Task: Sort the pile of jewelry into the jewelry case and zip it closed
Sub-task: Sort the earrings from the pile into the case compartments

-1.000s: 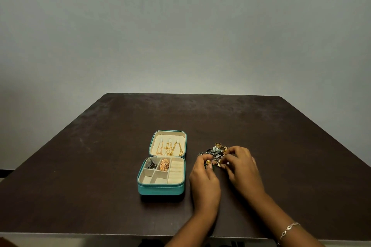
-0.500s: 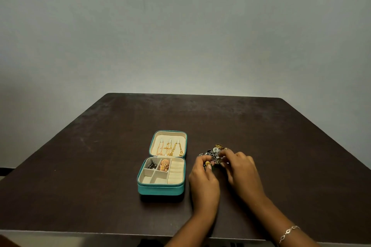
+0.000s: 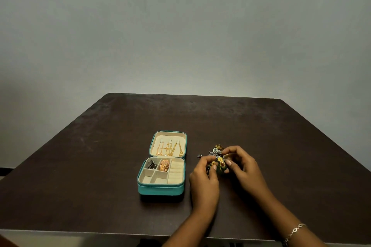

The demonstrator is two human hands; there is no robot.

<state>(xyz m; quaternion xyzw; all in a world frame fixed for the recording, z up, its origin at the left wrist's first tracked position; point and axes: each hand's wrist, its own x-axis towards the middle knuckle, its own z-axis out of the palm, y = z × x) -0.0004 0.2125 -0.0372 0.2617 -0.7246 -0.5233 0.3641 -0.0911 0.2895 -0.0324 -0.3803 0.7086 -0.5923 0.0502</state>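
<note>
The left hand (image 3: 203,178) and right hand (image 3: 244,168) both pinch pieces of the jewelry pile (image 3: 217,152) on the desk (image 3: 80,166); the open case (image 3: 160,190) lies just left, nearer the left hand.

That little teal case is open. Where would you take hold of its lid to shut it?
Likely the far rim of the lid, pinched from above. Its hinge runs along the near side, against the tray, so the far rim swings freest, and that spares the gold necklaces hung inside. The left hand and right hand are pinching the jewelry pile.
</note>
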